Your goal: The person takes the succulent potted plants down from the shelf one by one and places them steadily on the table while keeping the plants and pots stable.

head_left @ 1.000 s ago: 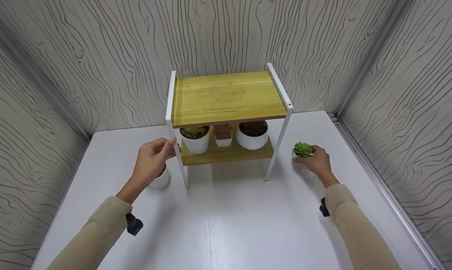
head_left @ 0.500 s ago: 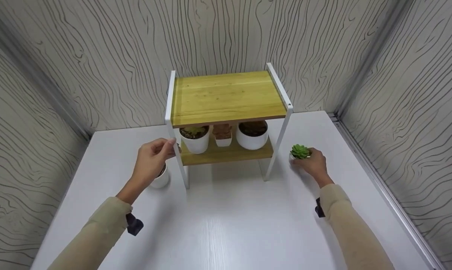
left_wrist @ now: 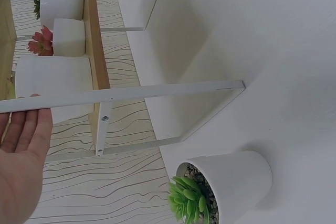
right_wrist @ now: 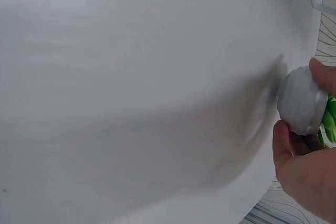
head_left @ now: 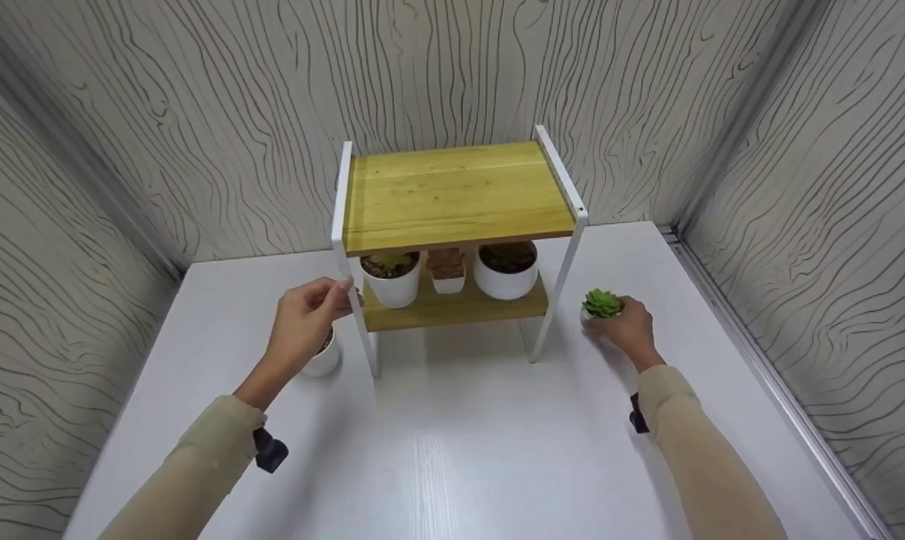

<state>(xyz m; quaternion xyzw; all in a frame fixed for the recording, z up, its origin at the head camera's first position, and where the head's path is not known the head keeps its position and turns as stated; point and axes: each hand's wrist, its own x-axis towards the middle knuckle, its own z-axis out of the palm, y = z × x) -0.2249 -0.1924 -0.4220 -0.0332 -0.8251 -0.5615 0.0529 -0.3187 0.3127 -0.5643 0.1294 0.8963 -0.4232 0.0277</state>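
Observation:
My right hand point(head_left: 626, 330) grips a small white pot with a green succulent point(head_left: 601, 302) to the right of the shelf. In the right wrist view, thumb and fingers hold the white pot point(right_wrist: 300, 100) by its sides, just over or on the table; I cannot tell which. My left hand point(head_left: 306, 315) holds the front left leg of a two-tier shelf point(head_left: 460, 199) with white metal legs and wooden boards. In the left wrist view, the fingertips of the left hand point(left_wrist: 21, 166) reach round the white leg point(left_wrist: 173, 89).
On the lower board stand a white pot with a plant point(head_left: 392, 289), a small pot with a reddish succulent point(head_left: 446, 274) and a round white pot point(head_left: 506, 279). Left of the shelf, a white pot point(left_wrist: 239, 184) with a green succulent stands on the table. Patterned walls point(head_left: 452, 67) surround the table.
My right hand and its potted succulent have shifted slightly left and lower over the last second, then stayed nearly still. The left hand and the shelf have not visibly moved.

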